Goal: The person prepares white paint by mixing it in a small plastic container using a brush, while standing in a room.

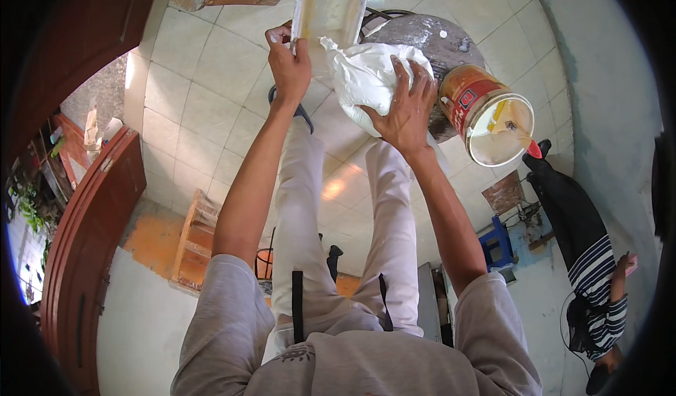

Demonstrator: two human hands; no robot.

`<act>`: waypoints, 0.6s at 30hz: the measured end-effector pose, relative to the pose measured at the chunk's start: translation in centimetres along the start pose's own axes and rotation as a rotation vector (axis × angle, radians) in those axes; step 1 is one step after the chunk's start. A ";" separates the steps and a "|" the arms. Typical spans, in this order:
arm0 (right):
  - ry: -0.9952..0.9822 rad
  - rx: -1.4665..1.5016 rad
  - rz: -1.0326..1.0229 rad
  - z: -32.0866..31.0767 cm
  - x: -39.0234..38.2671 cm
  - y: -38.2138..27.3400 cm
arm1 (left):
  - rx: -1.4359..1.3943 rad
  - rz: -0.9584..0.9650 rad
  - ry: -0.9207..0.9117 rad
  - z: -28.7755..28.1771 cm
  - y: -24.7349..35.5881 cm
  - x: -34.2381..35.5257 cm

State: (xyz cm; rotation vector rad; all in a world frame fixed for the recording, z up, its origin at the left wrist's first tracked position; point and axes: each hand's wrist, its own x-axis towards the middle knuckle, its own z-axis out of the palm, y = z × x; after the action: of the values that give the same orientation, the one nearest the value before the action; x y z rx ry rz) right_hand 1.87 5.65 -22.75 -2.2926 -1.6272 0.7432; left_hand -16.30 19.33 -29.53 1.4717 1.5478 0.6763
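Cream tiled floor [204,86], pale wall [141,325], brown door [91,255].

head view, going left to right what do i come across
Reddish-brown door → left hand → white bag → bucket → person in striped top.

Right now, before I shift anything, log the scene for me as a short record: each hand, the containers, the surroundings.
Left hand: pinching the near left edge of the white tray
Tray: rectangular, pale residue inside
Right hand: thumb and fingers spread around the white bag
Bag: bulging, gathered at its upper left
Round dark surface: behind the bag, partly hidden
Bucket: right of the bag, yellow item inside
Floor: pale tiles
Other person: far right, striped top
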 end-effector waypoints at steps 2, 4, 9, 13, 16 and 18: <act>0.002 -0.020 0.004 -0.4 0.1 0.0 | 0.002 -0.024 -0.006 0.0 0.2 0.2; 0.003 -0.033 0.009 -0.6 0.3 -0.4 | 0.007 0.025 -0.010 -0.1 0.0 0.1; 0.005 -0.086 -0.003 -0.7 0.8 -0.5 | 0.017 0.049 -0.019 -0.7 0.1 0.1; -0.023 -0.089 -0.012 -1.2 1.1 -0.7 | 0.022 0.075 -0.029 -2.1 0.3 0.4; -0.085 -0.142 0.033 -1.1 1.3 -1.2 | 0.024 0.068 -0.122 -2.5 0.8 0.2; 0.102 -0.092 -0.002 0.1 1.3 -2.4 | 0.064 0.091 -0.142 -2.3 0.9 0.5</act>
State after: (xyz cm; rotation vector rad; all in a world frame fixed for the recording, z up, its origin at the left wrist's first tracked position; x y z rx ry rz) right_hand 0.18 7.67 -22.01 -2.3494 -1.6495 0.5522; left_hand -17.81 20.32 -27.80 1.6104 1.4120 0.5656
